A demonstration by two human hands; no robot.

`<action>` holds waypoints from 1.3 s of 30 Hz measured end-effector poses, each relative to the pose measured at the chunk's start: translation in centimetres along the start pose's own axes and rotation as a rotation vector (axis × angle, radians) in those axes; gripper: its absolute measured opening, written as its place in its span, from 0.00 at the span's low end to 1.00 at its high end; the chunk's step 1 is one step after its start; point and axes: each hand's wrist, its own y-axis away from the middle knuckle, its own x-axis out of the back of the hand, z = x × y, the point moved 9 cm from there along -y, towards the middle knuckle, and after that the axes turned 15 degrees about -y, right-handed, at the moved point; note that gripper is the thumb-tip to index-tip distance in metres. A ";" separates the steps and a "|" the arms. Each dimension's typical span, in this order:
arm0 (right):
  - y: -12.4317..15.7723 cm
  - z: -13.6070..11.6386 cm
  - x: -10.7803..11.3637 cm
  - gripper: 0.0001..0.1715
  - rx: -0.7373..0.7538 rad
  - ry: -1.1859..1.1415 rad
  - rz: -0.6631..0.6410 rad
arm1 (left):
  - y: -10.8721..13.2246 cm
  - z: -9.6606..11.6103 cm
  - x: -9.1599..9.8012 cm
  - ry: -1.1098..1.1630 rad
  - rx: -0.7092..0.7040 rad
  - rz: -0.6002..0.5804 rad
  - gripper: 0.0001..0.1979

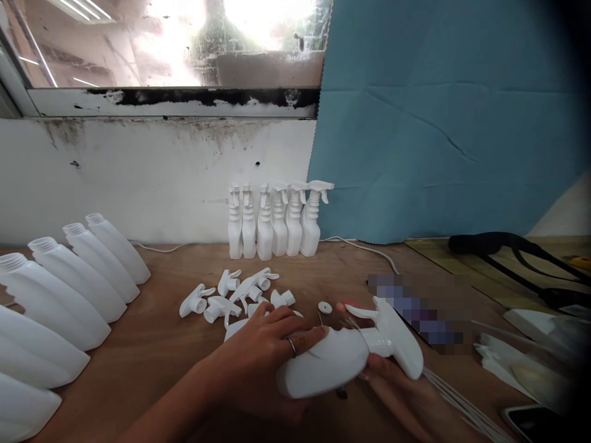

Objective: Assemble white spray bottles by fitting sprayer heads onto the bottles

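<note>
A white plastic spray bottle lies tilted nearly on its side in front of me, its top pointing right. My left hand, with a ring on one finger, wraps round the bottle's body from the left. At the bottle's neck sits a white trigger sprayer head. My right hand grips its collar from below and behind, its fingers partly hidden. Just beyond my left hand, several loose trigger sprayer heads lie in a heap. A small white disc rests on the table near the bottle.
Several open white bottles stand in a row at the left. Against the wall, several bottles with sprayer heads stand together. To the right are thin white tubes, a black strap, plastic bags and a phone.
</note>
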 end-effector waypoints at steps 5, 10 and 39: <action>0.1 -0.3 -0.3 0.33 -0.009 -0.020 0.024 | 0.0 0.3 0.2 0.004 -0.002 0.000 0.45; 0.0 -2.0 -0.6 0.33 0.019 -0.056 0.037 | 0.2 -2.0 1.2 0.030 0.171 -0.072 0.47; -5.7 -1.2 -0.9 0.15 0.745 1.703 -0.277 | 8.7 -30.5 1.4 0.019 1.263 0.682 0.17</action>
